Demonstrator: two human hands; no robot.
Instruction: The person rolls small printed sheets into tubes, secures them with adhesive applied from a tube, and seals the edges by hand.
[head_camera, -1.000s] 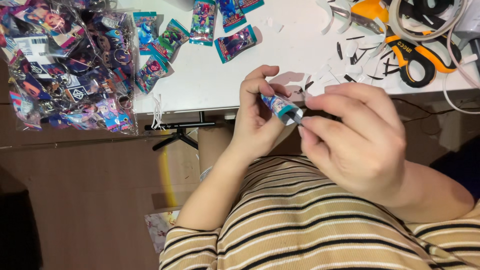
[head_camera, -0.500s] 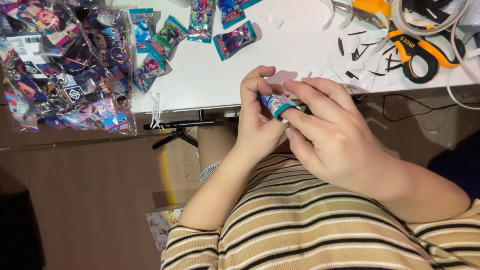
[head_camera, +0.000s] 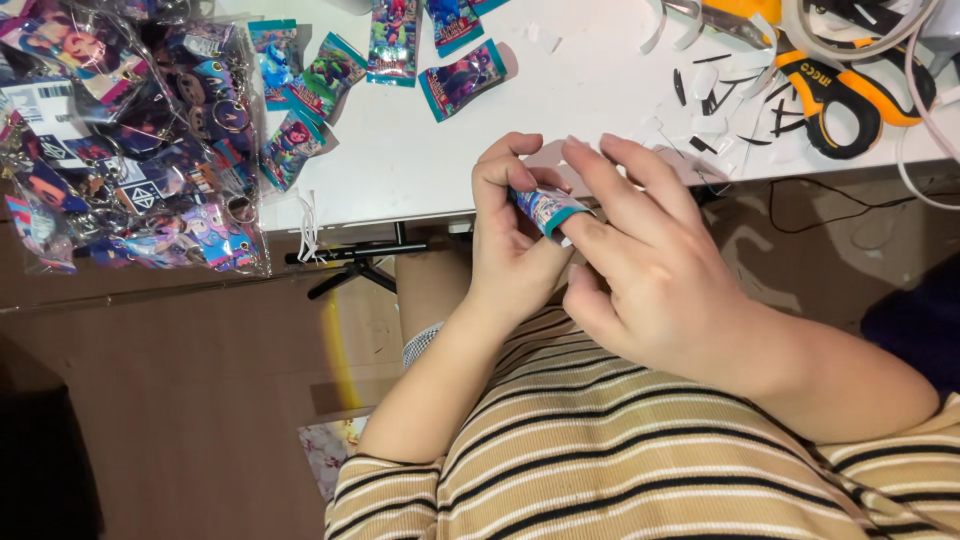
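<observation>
Both hands sit together just off the edge of the white table (head_camera: 420, 170). Left hand (head_camera: 515, 240) is curled, fingers pinching a small colourful packet (head_camera: 547, 209). Right hand (head_camera: 650, 270) lies over it with fingers stretched out; looks like its fingertips touch the packet, but hard to tell if they're gripping.

**White Table, Crowded at Both Ends**

A white table (head_camera: 420, 170) carried everything. At its left end lay a clear plastic bag (head_camera: 120, 140) stuffed with colourful keychains. Several small teal-edged packets (head_camera: 462, 78) lay scattered near the top middle. At the right end sat orange-and-black scissors (head_camera: 850, 95), a looped white cable (head_camera: 915, 120), and scattered black and white offcuts (head_camera: 720, 110).
</observation>
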